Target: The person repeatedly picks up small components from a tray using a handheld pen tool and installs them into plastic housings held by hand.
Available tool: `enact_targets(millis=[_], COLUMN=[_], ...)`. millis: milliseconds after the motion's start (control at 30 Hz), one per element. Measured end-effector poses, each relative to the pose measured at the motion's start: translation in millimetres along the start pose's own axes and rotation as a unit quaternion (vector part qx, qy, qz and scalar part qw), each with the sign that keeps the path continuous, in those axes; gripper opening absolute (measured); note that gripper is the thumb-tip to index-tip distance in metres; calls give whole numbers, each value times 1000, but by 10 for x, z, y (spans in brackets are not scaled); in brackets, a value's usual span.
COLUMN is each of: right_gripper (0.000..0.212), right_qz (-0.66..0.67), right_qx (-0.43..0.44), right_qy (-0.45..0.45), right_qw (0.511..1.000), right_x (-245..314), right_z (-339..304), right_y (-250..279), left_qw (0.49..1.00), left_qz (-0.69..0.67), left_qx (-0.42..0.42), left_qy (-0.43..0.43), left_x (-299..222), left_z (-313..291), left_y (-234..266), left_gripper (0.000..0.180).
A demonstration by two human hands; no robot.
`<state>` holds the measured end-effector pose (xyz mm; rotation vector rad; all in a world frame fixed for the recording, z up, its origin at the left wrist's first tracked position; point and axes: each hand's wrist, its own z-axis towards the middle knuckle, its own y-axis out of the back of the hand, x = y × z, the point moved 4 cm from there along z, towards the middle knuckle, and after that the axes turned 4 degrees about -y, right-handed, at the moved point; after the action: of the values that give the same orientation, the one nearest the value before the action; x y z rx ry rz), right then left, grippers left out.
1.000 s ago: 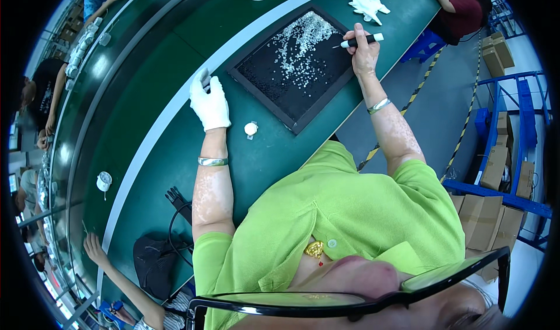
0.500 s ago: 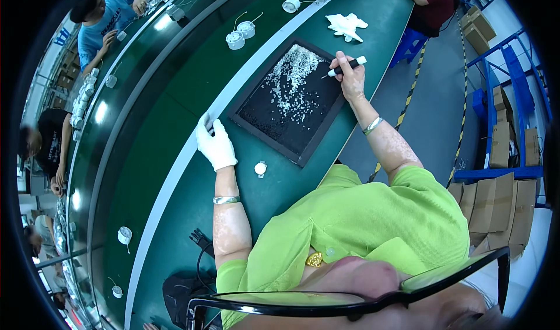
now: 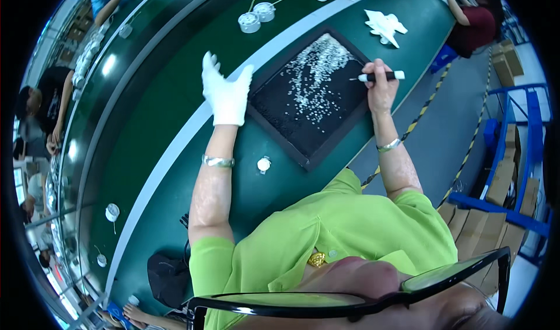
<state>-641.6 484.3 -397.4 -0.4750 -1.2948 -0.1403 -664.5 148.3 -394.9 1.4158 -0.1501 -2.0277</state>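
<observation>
My left hand [image 3: 227,99], in a white glove, is raised over the pale edge of the conveyor, left of a black tray [image 3: 341,145]. Its fingers are spread and it holds nothing. My bare right hand [image 3: 381,96] grips a black-and-white pen-shaped tool [image 3: 398,75] with a thin tip. That tip points left over the tray's right rim. Many small clear-white pieces [image 3: 315,85] lie scattered across the tray, densest at its far end. A small round white part [image 3: 264,165] sits on the green table near the tray's left corner.
Round white parts with wires [image 3: 249,22] rest on the green conveyor [image 3: 163,108]. A crumpled white glove or cloth [image 3: 385,28] lies beyond the tray. A black bag [image 3: 166,280] is at lower left. Co-workers sit across the belt and at far right [image 3: 481,26]. Cardboard boxes [image 3: 481,234] stand right.
My left hand has lifted from the conveyor edge and moved farther out, fingers spreading. My right hand still holds the pen-shaped tool by the tray's right rim. The whole view has shifted.
</observation>
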Motion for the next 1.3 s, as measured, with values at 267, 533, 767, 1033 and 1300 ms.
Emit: enact_targets(millis=[267,533,767,1033,1300], right_gripper=[28,28,33,50,74], right_qz=[-8,-18,30,271,265], right_qx=[35,44,49,301,374], right_qy=[-5,-8,-2,-167,-250], right_qw=[999,999,998,899,853], right_x=[-14,-15,-4,196,269], right_z=[-9,-9,-5,-654,-1304], right_y=[-34,-32,-16,-906,-1261], left_qw=[967,987,998,992,988], left_qz=[207,95,17,58,66], left_qx=[145,127,42,110,134], left_qy=[3,38,-46,-15,-29], left_x=[336,435,-237,-379,-152], left_z=[966,903,-254,-1425,-1670], left_y=[-645,-601,395,731,671], left_gripper=[107,56,58,64,62])
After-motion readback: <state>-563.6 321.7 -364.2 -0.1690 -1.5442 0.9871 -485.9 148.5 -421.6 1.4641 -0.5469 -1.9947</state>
